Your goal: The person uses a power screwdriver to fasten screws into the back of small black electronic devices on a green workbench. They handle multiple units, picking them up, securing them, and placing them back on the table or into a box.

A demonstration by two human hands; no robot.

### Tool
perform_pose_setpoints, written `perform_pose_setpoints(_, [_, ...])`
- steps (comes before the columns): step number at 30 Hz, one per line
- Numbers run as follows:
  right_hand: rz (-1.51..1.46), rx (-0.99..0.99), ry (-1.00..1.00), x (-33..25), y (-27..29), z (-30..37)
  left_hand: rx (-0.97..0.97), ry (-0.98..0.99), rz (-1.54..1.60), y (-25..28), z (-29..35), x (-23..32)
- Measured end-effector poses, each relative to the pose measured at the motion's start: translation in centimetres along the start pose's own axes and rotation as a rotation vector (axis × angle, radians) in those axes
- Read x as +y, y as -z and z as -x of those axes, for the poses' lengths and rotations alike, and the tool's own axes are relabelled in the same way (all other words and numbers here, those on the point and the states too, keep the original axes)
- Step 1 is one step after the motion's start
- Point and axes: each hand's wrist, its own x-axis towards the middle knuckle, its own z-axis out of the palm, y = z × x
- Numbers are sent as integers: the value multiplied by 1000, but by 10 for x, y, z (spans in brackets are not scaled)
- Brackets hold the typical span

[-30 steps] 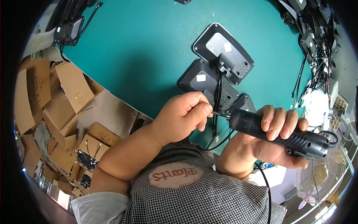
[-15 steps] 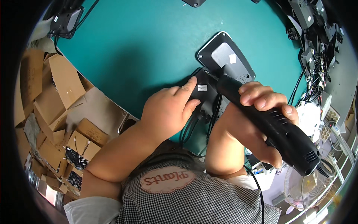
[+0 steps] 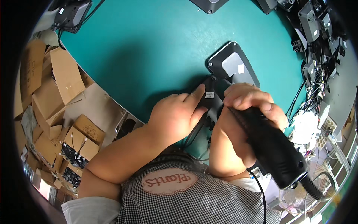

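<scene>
My left hand (image 3: 173, 116) pinches a small black plastic housing (image 3: 213, 105) with a white label on it, index finger along its far left side and thumb nearer me. Wrapped in my right hand (image 3: 232, 128) is a black electric screwdriver (image 3: 274, 149), tilted, its nose at the far end of the housing. My right fingers and the tool's nose hide the bit and the screw spot. Just beyond lies a black panel (image 3: 222, 62) with rounded corners, corner screws and a silver-grey plate on its back, partly covered by my right hand.
A green work table (image 3: 123, 56) spreads under everything. Black units and tangled cables (image 3: 311, 89) crowd its right edge. Another black unit (image 3: 72, 16) sits at the far left corner. Cardboard boxes (image 3: 67, 78) stand on the left floor; a fan (image 3: 298, 199) is at lower right.
The screwdriver has come to stand more steeply, its back end swinging toward me, and my right hand sits closer to its nose. My left hand keeps its hold on the housing. The view has shifted slightly.
</scene>
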Motion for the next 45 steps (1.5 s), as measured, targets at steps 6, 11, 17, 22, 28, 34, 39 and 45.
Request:
perform_pose_setpoints(6, [-34,117,37,4,1,8,-24,65,107,1,-1,0])
perform_pose_setpoints(11, [-240,213,-41,-22,23,-2,-105,326,1079,5,1,-13])
perform_pose_setpoints(17, [-439,94,-205,-75,10,-5,-231,321,1830,14,8,-5])
perform_pose_setpoints(22, [-472,131,-215,-75,4,5,-295,153,1701,12,19,12])
perform_pose_setpoints(28, [-483,177,-261,-72,1,14,-261,136,1616,4,30,11])
perform_pose_setpoints(34, [-496,169,-249,-81,13,11,-228,421,1465,7,41,6])
perform_pose_setpoints(39, [-512,192,-210,-83,18,16,-169,518,1381,4,44,7])
perform_pose_setpoints(45, [-518,171,-219,-87,21,14,-185,418,1437,2,45,16])
